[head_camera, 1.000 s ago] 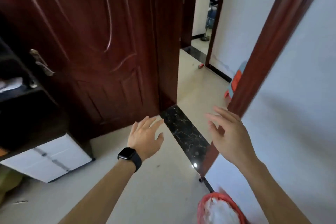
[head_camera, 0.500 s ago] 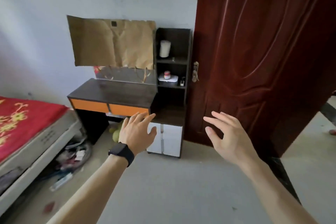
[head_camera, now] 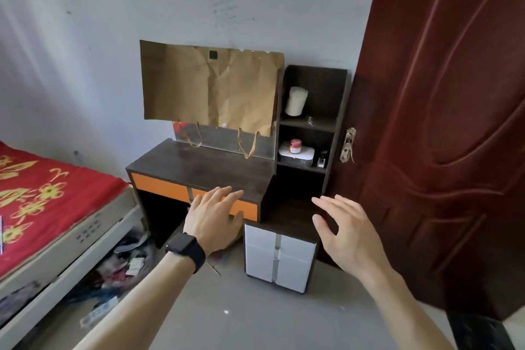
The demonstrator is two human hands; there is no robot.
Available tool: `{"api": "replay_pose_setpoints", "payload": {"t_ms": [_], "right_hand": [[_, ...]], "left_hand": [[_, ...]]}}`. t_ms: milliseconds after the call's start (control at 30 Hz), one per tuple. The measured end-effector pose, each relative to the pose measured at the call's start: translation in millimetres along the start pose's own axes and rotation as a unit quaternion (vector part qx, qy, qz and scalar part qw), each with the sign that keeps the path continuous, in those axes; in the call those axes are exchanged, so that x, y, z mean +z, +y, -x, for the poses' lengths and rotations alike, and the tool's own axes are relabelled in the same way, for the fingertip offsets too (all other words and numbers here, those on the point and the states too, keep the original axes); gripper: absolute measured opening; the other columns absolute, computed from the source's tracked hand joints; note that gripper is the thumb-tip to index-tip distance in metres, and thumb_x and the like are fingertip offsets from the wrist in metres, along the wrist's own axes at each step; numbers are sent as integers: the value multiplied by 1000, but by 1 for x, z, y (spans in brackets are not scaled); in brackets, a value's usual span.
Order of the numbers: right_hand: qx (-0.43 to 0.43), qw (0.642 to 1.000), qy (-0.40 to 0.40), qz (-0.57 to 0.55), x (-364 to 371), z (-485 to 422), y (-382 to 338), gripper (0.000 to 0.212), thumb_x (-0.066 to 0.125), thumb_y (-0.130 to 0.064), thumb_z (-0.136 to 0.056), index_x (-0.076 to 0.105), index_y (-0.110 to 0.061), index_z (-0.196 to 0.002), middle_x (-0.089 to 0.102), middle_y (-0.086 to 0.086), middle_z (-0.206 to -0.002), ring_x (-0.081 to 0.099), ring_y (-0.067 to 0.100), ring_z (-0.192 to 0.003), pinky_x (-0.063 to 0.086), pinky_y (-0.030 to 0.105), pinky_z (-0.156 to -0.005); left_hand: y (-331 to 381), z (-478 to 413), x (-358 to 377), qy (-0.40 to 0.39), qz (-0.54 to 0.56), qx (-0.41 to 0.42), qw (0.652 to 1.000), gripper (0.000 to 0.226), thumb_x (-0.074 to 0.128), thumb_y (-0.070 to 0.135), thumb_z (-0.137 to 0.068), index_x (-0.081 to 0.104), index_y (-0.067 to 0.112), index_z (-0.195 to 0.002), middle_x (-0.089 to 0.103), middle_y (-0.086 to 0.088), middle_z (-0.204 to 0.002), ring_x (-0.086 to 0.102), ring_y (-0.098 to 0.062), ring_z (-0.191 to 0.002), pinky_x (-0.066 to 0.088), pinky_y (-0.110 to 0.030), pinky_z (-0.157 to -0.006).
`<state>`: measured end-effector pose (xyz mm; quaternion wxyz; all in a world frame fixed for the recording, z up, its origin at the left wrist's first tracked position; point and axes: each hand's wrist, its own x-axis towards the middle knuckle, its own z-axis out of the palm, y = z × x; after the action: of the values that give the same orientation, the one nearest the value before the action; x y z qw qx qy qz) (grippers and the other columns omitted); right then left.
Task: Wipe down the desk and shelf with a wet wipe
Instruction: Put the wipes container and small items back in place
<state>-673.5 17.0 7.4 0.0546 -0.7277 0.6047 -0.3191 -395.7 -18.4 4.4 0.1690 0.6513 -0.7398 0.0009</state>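
A dark wooden desk (head_camera: 199, 167) with orange drawer fronts stands against the wall ahead. A tall dark shelf unit (head_camera: 336, 99) joins its right side, above a white-fronted cabinet (head_camera: 279, 258). On the shelf's middle level lies a white wet-wipe pack (head_camera: 304, 157) with a small red-lidded jar on it. My left hand (head_camera: 213, 217), with a black watch on the wrist, is held out with fingers apart, in front of the desk's edge. My right hand (head_camera: 345, 229) is also spread and empty, in front of the cabinet top.
A brown paper bag (head_camera: 210, 85) covers a mirror behind the desk. A white roll (head_camera: 296, 101) stands on the top shelf. A bed with a red cover (head_camera: 42, 199) is at the left, clutter beneath it. A dark red door (head_camera: 443, 122) stands right of the shelf.
My view has swung left from the doorway to the desk and shelf, which now look closer. Both hands stay raised and spread, holding nothing.
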Motion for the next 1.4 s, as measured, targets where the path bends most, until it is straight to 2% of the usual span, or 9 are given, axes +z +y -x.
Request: {"api": "replay_pose_setpoints", "payload": {"t_ms": [367, 633, 800, 1000, 1133, 1200, 1267, 1333, 1400], "right_hand": [[38, 998, -46, -7, 63, -172, 74, 40, 56, -37, -98, 57, -33, -138, 58, -18, -138, 41, 8, -137, 27, 20, -111], [103, 989, -107, 16, 156, -283, 134, 40, 55, -34, -100, 57, -29, -140, 58, -15, -139, 44, 11, -134, 30, 19, -103], [181, 969, -164, 37, 216, -346, 173, 41, 55, -35, -100, 55, -29, -140, 57, -11, -142, 46, 16, -133, 39, 29, -105], [269, 937, -220, 35, 271, -416, 210, 44, 56, -36, -98, 53, -25, -141, 57, -2, -143, 49, 20, -134, 39, 33, -108], [323, 929, -179, -11, 300, -456, 228, 60, 61, -43, -94, 41, -24, -148, 50, 3, -144, 52, 20, -130, 44, 36, -105], [334, 930, -149, -30, 311, -477, 239, 73, 65, -47, -90, 33, -23, -151, 44, 5, -148, 54, 23, -128, 47, 38, -102], [337, 931, -133, -47, 320, -494, 247, 82, 68, -51, -87, 29, -22, -153, 38, 7, -151, 54, 25, -127, 48, 40, -101], [333, 933, -129, -42, 325, -508, 253, 84, 69, -55, -85, 30, -23, -152, 38, 7, -151, 51, 28, -129, 48, 40, -98], [326, 935, -134, -26, 330, -516, 258, 84, 68, -61, -83, 31, -26, -150, 41, 6, -150, 50, 30, -130, 46, 40, -96]], "left_hand": [[-13, -178, 70, -64, 40, -30, 997, 50, 43, 51, -95, 40, 43, -144, 42, 14, -150, 36, -14, -140, 26, -37, -117], [-41, -325, 159, -184, 141, -52, 971, 44, 46, 46, -95, 50, 37, -138, 53, 6, -140, 51, -20, -127, 40, -37, -105], [-50, -417, 218, -277, 174, -54, 943, 45, 48, 47, -94, 52, 34, -137, 58, 1, -133, 55, -25, -121, 44, -38, -101], [-45, -501, 285, -385, 258, -138, 875, 41, 51, 50, -92, 65, 25, -122, 65, -1, -124, 59, -26, -116, 47, -29, -96], [-29, -537, 322, -386, 390, -277, 789, 49, 57, 61, -85, 69, 14, -96, 71, -6, -104, 65, -29, -104, 51, -36, -97], [-22, -552, 341, -349, 456, -361, 734, 65, 59, 67, -81, 70, 8, -106, 71, -4, -98, 66, -28, -100, 53, -41, -92], [-11, -561, 347, -343, 494, -420, 679, 64, 55, 62, -89, 64, 7, -119, 68, -4, -111, 61, -24, -99, 47, -37, -76], [-1, -567, 349, -337, 513, -453, 647, 60, 51, 55, -95, 61, 5, -127, 64, -8, -125, 59, -24, -104, 35, -31, -64], [7, -573, 353, -317, 528, -474, 630, 63, 54, 53, -94, 59, 1, -129, 63, -10, -129, 60, -27, -114, 36, -32, -69]]}}
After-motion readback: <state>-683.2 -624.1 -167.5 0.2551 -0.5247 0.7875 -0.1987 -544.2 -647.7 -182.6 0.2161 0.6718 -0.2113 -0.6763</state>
